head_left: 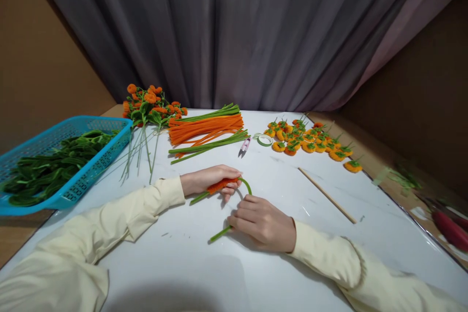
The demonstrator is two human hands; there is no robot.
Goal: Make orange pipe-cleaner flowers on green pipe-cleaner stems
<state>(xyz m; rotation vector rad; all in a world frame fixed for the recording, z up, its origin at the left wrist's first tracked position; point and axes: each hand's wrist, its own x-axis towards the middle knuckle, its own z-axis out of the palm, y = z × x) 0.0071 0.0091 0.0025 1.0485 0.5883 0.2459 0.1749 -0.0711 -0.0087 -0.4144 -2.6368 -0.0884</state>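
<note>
Over the middle of the white table, my left hand [210, 179] is closed on an orange pipe-cleaner coil [220, 185]. A straight green end sticks out of the coil to the lower left. From its right end a green pipe cleaner [248, 186] bends down into my right hand [261, 222], whose fingers are wrapped round it. The free green tip shows below those fingers. Beyond my hands lies a pile of orange pipe cleaners [206, 126], with green pipe cleaners [208, 145] in front of and behind it.
A blue basket [98, 165] of green leaves stands left, by finished orange flowers [149, 98]. Pink snips [244, 146] and a tape roll [265, 140] lie centre-back. Orange-yellow flower heads [309, 140], a wooden stick [326, 195] and red-handled pliers [450, 230] are on the right.
</note>
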